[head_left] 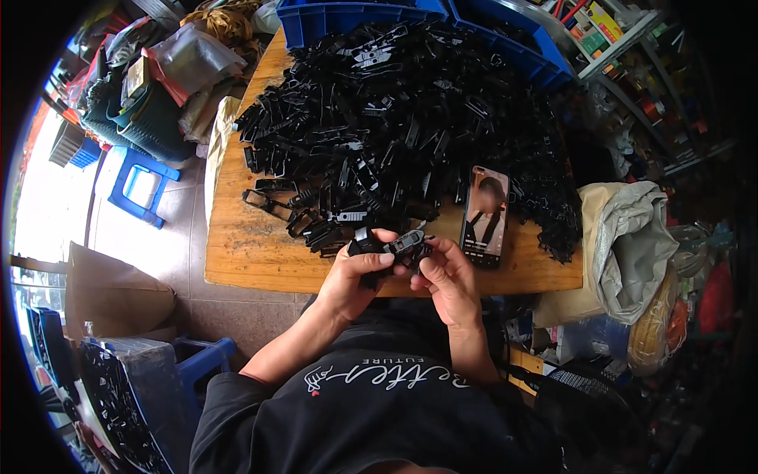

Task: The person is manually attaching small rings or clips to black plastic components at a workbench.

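Note:
Just off the table's near edge, my left hand is closed around a black plastic part with a ridged grey-black body. From the other side my right hand pinches the same part, thumb and fingers together at its right end. Some of the part is hidden behind my fingers. Beyond my hands, a big heap of similar black plastic parts covers most of the wooden table. A phone with a lit screen lies against the heap, to the right of my hands.
Blue plastic crates line the table's far edge. At the right stands a grey sack, below a metal shelf crowded with goods. A blue stool is on the tiled floor at left, with a cardboard box nearer.

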A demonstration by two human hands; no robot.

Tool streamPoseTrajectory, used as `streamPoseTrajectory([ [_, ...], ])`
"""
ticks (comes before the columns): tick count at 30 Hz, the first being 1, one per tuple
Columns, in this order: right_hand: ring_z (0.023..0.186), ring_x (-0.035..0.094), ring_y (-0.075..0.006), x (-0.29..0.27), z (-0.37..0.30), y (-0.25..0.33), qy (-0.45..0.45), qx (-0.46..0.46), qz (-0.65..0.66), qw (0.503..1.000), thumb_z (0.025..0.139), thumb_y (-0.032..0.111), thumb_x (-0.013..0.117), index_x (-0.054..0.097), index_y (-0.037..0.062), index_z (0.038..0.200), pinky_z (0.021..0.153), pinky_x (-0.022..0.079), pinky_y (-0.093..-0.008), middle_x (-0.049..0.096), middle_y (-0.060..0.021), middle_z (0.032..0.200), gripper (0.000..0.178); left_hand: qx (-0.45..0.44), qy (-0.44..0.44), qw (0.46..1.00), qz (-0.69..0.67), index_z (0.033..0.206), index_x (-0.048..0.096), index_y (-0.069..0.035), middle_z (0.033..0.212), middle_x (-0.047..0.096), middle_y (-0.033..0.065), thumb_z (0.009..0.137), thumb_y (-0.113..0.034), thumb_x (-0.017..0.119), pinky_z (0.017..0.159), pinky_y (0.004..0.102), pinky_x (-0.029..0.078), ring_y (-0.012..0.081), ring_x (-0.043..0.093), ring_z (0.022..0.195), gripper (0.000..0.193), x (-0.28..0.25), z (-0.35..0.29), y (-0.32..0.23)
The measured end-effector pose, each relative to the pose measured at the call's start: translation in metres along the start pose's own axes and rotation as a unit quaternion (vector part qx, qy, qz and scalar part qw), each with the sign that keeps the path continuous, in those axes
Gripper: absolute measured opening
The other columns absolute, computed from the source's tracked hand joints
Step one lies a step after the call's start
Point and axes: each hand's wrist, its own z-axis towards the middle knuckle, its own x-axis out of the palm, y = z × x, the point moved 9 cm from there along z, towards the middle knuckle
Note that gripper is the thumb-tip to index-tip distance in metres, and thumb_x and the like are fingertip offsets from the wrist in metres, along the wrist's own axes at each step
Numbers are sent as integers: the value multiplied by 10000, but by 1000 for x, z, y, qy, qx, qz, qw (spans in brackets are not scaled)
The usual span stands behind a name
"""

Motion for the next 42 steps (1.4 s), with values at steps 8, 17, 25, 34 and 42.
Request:
streamPoseTrajectory([
  [8, 618, 532, -98, -1, 2, -10, 28, 75, 122, 989, 852, 172, 612, 483, 48, 1153, 553, 454, -222, 598, -77, 880, 350, 2, -4, 1000, -13, 1034, 565, -70, 919, 628, 115, 718, -21, 623, 734, 282, 477, 192, 613, 739, 325, -6, 2, 3],
  [17, 601, 526, -99, 3, 4, 0, 45, 32, 82, 995, 845, 147, 620, 466, 31, 1148, 538, 445, -220, 590, -76, 827, 359, 12, -7, 1000, -5, 1021, 562, -82, 894, 630, 95, 714, -31, 622, 663, 242, 442, 163, 603, 736, 317, -8, 4, 2],
  [25, 626, 551, -108, 8, 2, 15, 57, -22, -43, 997, 805, 120, 665, 465, 22, 1132, 536, 469, -222, 587, -73, 789, 396, 110, -65, 969, 211, 996, 572, -18, 841, 610, 47, 697, 13, 638, 648, 221, 424, 110, 573, 741, 308, -4, -4, -21],
  [34, 589, 553, -123, 5, -4, 43, -62, -164, -477, 861, 791, 82, 664, 551, 16, 1047, 555, 471, -240, 586, -76, 764, 288, 129, -45, 986, 98, 980, 505, 3, 868, 593, 146, 678, -20, 618, 757, 325, 501, 253, 616, 775, 323, -6, -2, -28],
  [42, 740, 566, -188, 15, -9, 56, -92, -272, -568, 771, 780, 70, 654, 597, 15, 1010, 647, 459, -286, 586, -71, 877, 243, 76, -3, 995, 62, 1004, 544, 2, 877, 616, 130, 691, -15, 615, 775, 314, 481, 220, 618, 765, 322, -3, -3, -18],
])
